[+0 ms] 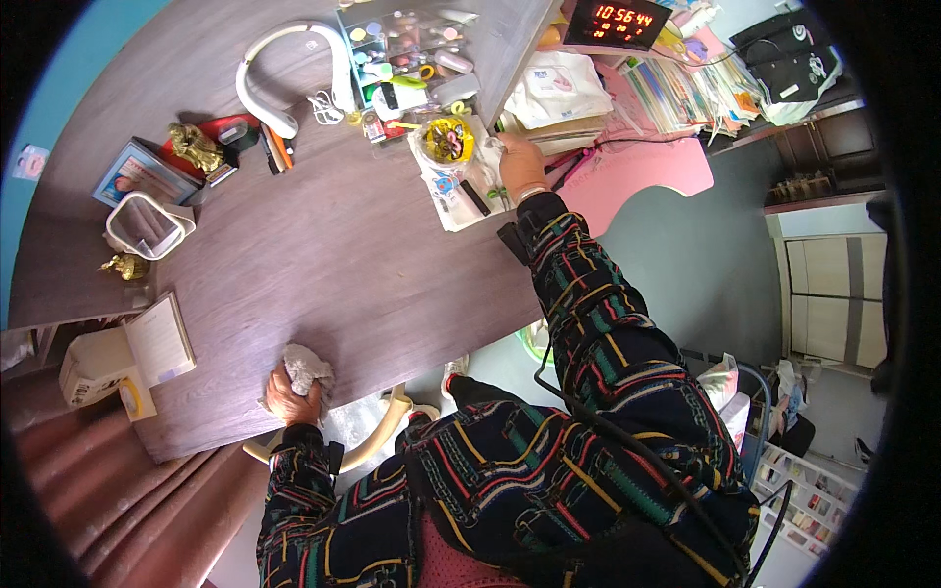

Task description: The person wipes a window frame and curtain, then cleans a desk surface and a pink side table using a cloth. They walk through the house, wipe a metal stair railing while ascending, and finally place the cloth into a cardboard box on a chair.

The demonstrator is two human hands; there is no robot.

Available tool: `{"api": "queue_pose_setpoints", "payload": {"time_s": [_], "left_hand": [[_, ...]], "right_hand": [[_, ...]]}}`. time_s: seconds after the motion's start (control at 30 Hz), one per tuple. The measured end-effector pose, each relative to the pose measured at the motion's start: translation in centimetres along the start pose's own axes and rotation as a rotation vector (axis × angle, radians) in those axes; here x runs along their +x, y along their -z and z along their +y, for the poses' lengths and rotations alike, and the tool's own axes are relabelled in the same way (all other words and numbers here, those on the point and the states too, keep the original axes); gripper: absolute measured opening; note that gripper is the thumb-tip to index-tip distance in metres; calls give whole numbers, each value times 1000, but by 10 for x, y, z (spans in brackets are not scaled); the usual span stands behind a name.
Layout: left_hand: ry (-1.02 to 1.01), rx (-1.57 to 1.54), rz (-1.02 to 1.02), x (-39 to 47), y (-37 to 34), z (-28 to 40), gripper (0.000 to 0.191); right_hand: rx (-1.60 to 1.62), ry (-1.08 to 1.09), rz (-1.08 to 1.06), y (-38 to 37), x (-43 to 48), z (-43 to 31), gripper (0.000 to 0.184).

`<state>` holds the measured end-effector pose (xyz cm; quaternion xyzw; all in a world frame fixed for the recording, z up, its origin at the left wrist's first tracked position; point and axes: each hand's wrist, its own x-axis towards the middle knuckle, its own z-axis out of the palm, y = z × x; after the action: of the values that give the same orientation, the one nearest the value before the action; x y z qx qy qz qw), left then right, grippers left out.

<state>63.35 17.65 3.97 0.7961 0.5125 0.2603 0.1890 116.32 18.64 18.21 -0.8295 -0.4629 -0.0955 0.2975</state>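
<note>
My left hand [292, 397] grips a crumpled grey cloth [309, 370] at the near edge of the wood-grain desk [353, 272]. At the desk's far right corner my right hand [522, 165] pinches clear crinkled plastic [491, 158]; the fingertips are partly hidden. Close beside it, a yellow round container [448, 140] of small items rests on white papers [454, 213]. A black bar-shaped object [474, 198] also lies on those papers.
Clear organizer trays [412, 44] and a white neck fan [294, 29] stand at the back. A framed photo [140, 176], golden figurine [192, 149], mirror [147, 226] and open notebook [163, 339] line the left. Right are a pink board [647, 173], books [669, 92] and a digital clock [617, 22].
</note>
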Motion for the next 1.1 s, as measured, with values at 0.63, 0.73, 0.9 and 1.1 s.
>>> {"api": "queue_pose_setpoints", "payload": {"time_s": [0.63, 0.73, 0.9, 1.1], "left_hand": [[61, 48, -44, -6, 3, -9, 71], [67, 22, -38, -9, 5, -7, 71], [-11, 6, 23, -14, 9, -5, 70], [-16, -10, 20, -19, 12, -6, 70]], "right_hand": [[-167, -33, -244, 30, -30, 8, 30], [-143, -51, -234, 38, -40, 8, 30], [-111, -125, -213, 53, -59, -2, 23], [-55, -175, -209, 68, -97, -6, 23]]}}
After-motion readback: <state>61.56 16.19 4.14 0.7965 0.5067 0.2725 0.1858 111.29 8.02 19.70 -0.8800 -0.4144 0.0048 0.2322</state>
